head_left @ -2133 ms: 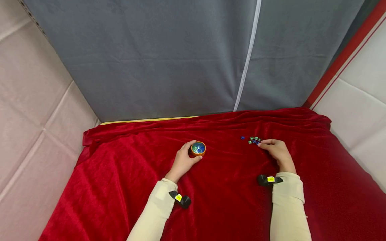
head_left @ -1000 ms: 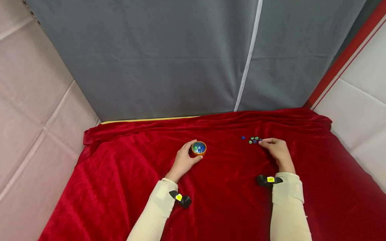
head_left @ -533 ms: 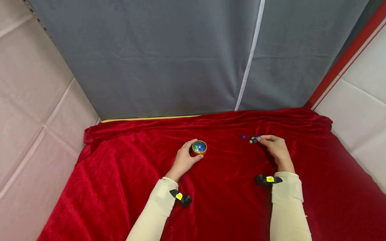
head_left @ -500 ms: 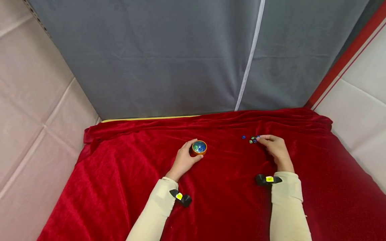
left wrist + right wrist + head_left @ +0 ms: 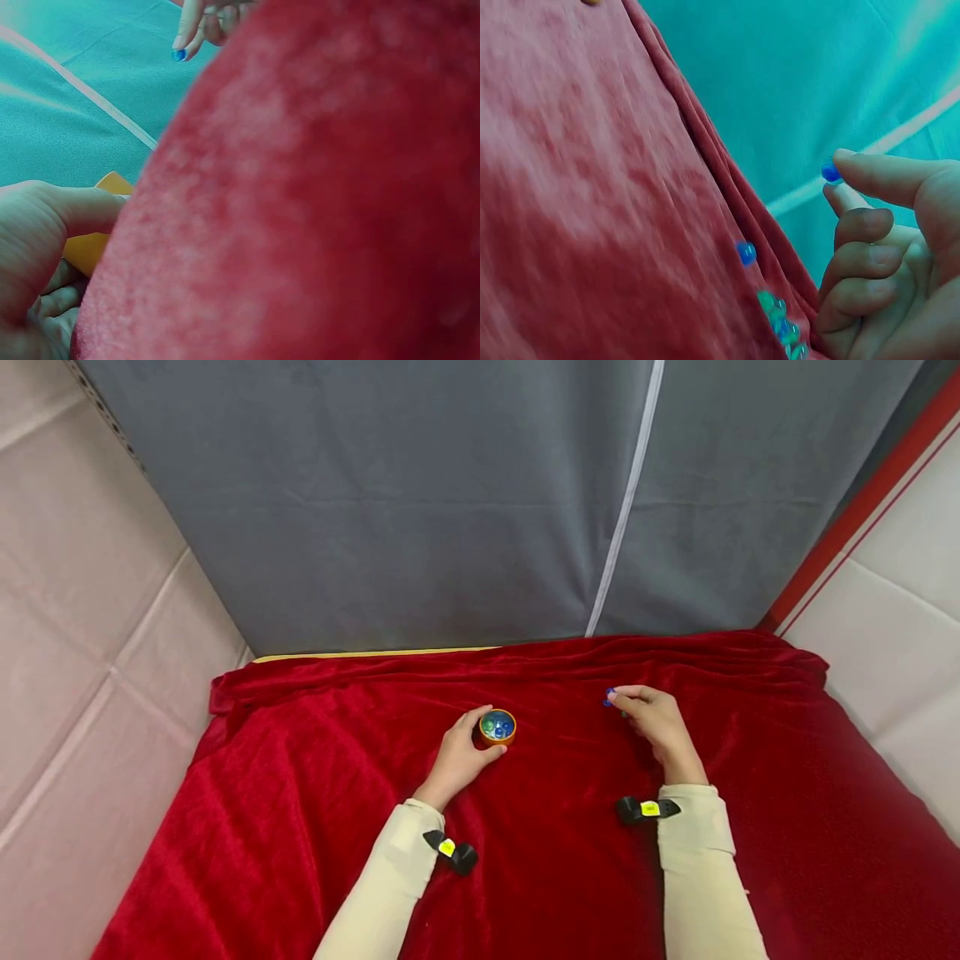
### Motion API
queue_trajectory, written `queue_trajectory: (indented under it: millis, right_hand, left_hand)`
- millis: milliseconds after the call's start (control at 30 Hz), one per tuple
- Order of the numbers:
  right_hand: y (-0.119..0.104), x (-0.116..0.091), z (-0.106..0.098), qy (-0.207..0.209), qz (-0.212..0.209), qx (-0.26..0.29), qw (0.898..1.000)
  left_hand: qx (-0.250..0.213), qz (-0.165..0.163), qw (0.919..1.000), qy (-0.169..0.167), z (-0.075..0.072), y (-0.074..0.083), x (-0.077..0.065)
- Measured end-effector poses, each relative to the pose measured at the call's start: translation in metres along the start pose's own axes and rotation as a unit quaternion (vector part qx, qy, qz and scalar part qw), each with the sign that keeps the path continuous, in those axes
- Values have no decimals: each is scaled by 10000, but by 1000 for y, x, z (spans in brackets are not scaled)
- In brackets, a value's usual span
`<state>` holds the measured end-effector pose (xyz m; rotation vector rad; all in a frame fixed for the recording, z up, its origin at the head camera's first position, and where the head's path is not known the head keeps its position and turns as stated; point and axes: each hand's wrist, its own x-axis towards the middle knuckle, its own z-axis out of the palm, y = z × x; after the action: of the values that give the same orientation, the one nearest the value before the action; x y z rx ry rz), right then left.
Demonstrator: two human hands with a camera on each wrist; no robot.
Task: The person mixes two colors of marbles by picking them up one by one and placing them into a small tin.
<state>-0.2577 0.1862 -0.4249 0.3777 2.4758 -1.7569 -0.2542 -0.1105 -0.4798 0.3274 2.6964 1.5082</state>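
My left hand is curled round a small orange cup standing on the cloth, thumb on the near side. Inside the cup lie several blue and green marbles. In the left wrist view only a yellow part of the cup shows behind the thumb. My right hand pinches a blue marble between thumb and index fingertip, raised off the cloth. Below it, the right wrist view has a lone blue marble and a cluster of green and blue marbles. In the head view my hand mostly hides that cluster.
A rumpled red velvet cloth covers the table. Behind it hangs a grey curtain with a white strip. Pale panels stand on the left and right. Each sleeve carries a black wrist camera.
My right hand has taken a blue marble from the right side of the cluster, lifted it and moved left over the other marbles. The left hand keeps its hold on the cup.
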Motion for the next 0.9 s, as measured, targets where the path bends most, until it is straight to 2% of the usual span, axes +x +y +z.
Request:
queue_trajectory:
  millis: [200,433,700,900]
  right_hand:
    - [-6,-1,21,-121,-68,-92,9999]
    - [-14,-5,53,-340,-338,-104,9988]
    - [-23,-19,94,-598,-679,48,9959]
    - [-23,-26,112,-606,-904,-27,9941]
  left_hand:
    - [10,-40,10000,-9,-3,0,-3]
    - [99,210,9997,69,-1,1,-6]
    - [17,9,10000,-46,-1,1,-5]
    - [4,58,10000,-42,1,5,-4]
